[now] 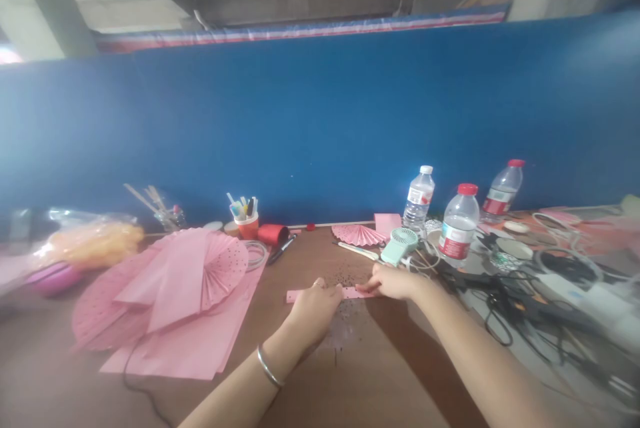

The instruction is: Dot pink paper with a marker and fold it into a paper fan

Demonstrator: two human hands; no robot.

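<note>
A narrow pink paper strip [350,293] with small dark holes lies crosswise on the brown table in front of me. My left hand [320,305], with a ring and a silver bangle, grips its left part with the fingers curled over it. At the right end, the fingers of my right hand [393,281] close on the same strip. Small dark specks [345,275] are scattered on the tabletop around it. Beyond my hands are a folded pink paper fan [359,235], a pale slim knife-like tool [357,251] and a mint-green handheld fan [399,246].
Pink paper sheets and pleated fans [175,281] cover the left side. At the back stand a pen cup [247,225] and a red cylinder [273,235]. Water bottles [459,228] and tangled cables [525,301] crowd the right. A blue partition [300,128] rises behind.
</note>
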